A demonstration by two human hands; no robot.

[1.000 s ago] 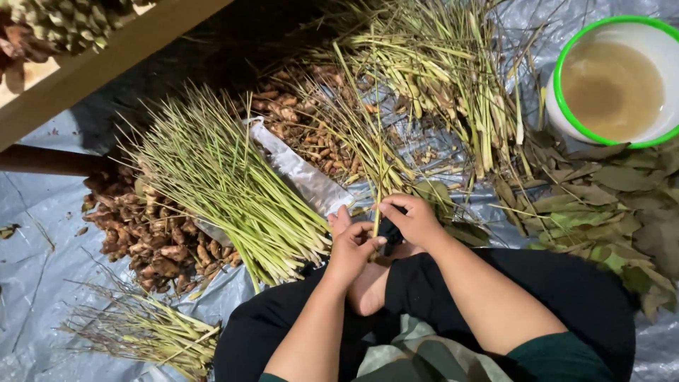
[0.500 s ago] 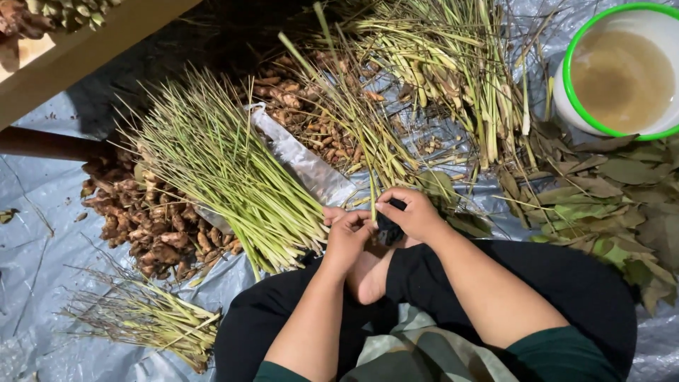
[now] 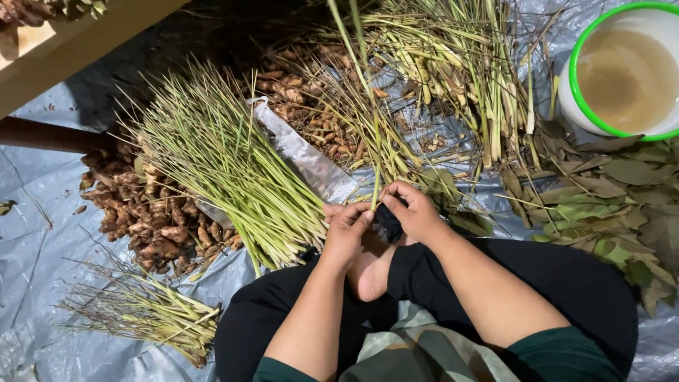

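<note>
I sit cross-legged on a plastic sheet (image 3: 42, 233). My left hand (image 3: 346, 230) and my right hand (image 3: 414, 211) meet in front of my knees. Both pinch the base of a thin green lemongrass stalk (image 3: 364, 92) that stands up and away from me. My right hand also covers something small and dark; what it is cannot be made out. A fanned heap of green lemongrass stalks (image 3: 219, 163) lies just left of my left hand. A looser pile of lemongrass (image 3: 453, 64) lies beyond my right hand.
Brown knobbly roots (image 3: 148, 219) lie in heaps at left, with more roots (image 3: 297, 78) in the middle under the stalks. A white bucket with a green rim (image 3: 622, 78) holds murky water at top right. Dry green leaves (image 3: 608, 205) cover the right. A small stalk bundle (image 3: 148, 311) lies lower left.
The stalk in my hands has swung from leaning right to standing nearly straight up the frame. Both hands stayed together in the same spot.
</note>
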